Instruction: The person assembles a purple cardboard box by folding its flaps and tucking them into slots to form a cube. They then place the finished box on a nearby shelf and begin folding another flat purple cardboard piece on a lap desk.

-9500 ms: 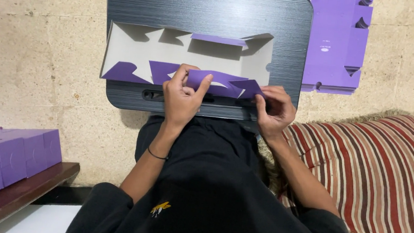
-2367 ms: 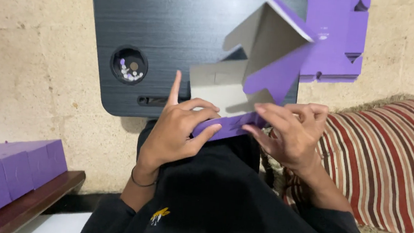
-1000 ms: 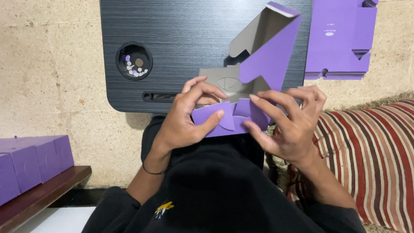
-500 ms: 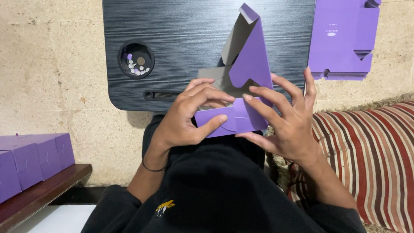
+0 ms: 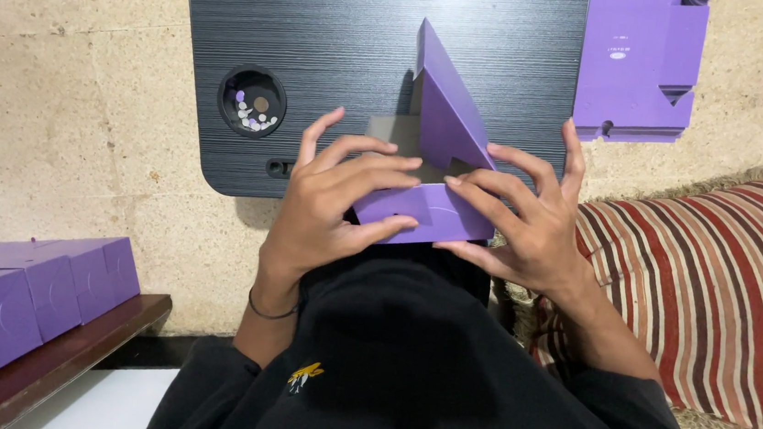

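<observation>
A half-folded purple box [image 5: 429,177] is held between both hands at the near edge of the black surface [image 5: 342,36], just above the lap. The left hand [image 5: 332,196] is clamped on the box's left end, thumb under the front panel and fingers curled over its top edge. The right hand [image 5: 528,218] is clamped on the right end, fingers spread, their tips pressed on the top of the front panel and the base of the raised flap. That flap stands up as a pointed purple triangle just beyond the fingertips, its grey inner side partly seen to its left.

The step in hand is judged to be the folding-in of a wall or flap. It would be done best with the front panel kept pinned square by both thumbs, so that the creases already made are not sprung open. The raised flap should be pushed along its scored line, not across it, and with even pressure from both sides; a twist could buckle the thin card.

Beyond the left hand a round recess [image 5: 252,101] with small discs is sunk in the surface. Flat purple blanks [image 5: 639,62] lie beyond the right hand, a striped cushion [image 5: 716,281] to its right, and finished boxes [image 5: 16,288] on a wooden ledge well to the left.
</observation>
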